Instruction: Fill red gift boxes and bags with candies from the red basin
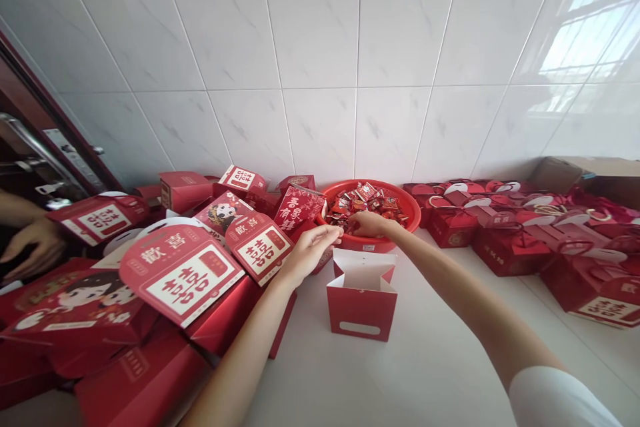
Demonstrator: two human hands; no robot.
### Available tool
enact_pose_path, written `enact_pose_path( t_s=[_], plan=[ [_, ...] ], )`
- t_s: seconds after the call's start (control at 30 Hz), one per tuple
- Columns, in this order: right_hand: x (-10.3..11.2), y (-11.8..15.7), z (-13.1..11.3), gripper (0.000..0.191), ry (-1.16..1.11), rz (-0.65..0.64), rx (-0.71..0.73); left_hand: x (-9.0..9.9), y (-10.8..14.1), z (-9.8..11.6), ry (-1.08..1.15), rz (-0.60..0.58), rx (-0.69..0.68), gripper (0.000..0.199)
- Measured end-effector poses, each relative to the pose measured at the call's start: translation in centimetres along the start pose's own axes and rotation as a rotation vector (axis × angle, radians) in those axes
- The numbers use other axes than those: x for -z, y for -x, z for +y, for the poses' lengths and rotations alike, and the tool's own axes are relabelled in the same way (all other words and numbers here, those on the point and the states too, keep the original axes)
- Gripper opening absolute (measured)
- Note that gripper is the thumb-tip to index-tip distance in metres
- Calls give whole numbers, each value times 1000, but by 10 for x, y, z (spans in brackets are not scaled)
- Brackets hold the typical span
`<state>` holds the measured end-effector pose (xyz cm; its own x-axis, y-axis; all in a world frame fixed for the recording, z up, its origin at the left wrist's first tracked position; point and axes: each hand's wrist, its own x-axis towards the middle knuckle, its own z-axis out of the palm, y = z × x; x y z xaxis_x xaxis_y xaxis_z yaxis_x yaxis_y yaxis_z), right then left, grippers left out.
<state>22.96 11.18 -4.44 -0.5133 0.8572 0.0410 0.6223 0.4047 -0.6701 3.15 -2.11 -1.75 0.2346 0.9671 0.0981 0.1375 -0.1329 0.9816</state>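
White surface (425, 360), basin (383, 244), tiled wall (320, 33)

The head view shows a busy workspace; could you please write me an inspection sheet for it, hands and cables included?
Surface: white tabletop, partly covered.
Job's things: open-topped red box standing upright between the forearms; beyond it, a red basket of small wrapped pieces.
Clutter: red boxes piled at odd angles on the left; handled red boxes grouped on the right.
Hands: right hand reaches into the basket; left hand is by its near left edge. Whether either holds anything is unclear.
Cables: nothing seen.
Surroundings: tiled wall behind; cardboard box at far right; another person's hand at far left.
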Motion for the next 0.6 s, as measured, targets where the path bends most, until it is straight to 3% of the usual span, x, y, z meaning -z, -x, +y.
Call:
enact_pose_path(
  t_s=[0.13,0.27,0.37,0.5,0.6],
  plan=[
    [22,14,7,12,-141,102,60,1,-8,6,-43,-21,-45,50],
    [37,32,16,14,-323,239,94,-6,-26,16,-150,7,-99,34],
    [38,44,17,27,-466,295,98,-17,-49,21,-320,34,-67,33],
    [30,56,9,36,-821,307,55,-34,-89,21,-567,30,-6,44],
    [26,61,4,37,-942,431,75,-43,-114,17,-648,-40,32,40]
  ],
)
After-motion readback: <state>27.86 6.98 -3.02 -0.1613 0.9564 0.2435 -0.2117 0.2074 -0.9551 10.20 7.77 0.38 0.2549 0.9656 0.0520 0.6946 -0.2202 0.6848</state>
